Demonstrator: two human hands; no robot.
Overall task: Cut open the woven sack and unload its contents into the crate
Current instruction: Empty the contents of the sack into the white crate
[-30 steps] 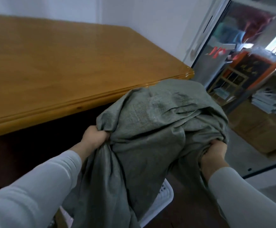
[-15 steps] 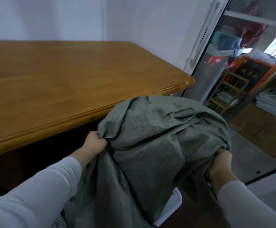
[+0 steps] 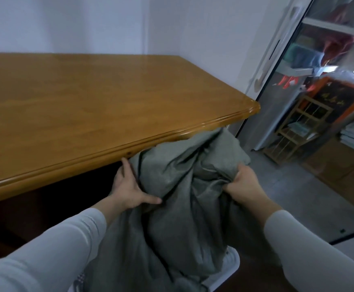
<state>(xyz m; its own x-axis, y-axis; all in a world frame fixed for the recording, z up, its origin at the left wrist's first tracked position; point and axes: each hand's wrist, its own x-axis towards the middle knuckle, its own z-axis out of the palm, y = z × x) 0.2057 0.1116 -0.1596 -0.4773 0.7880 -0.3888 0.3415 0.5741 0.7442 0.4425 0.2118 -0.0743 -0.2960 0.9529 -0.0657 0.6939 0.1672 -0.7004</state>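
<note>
I see the grey-green woven sack [image 3: 184,197] bunched up just below the front edge of the wooden tabletop [image 3: 87,106], its top folds tucked under that edge. My left hand [image 3: 129,190] lies spread wide against the sack's left side, fingers splayed, thumb pointing across the cloth, gripping nothing. My right hand [image 3: 245,184] is closed tight on a fistful of the sack's right side. Under the sack, below the tabletop, a white crate [image 3: 230,264] shows one corner.
</note>
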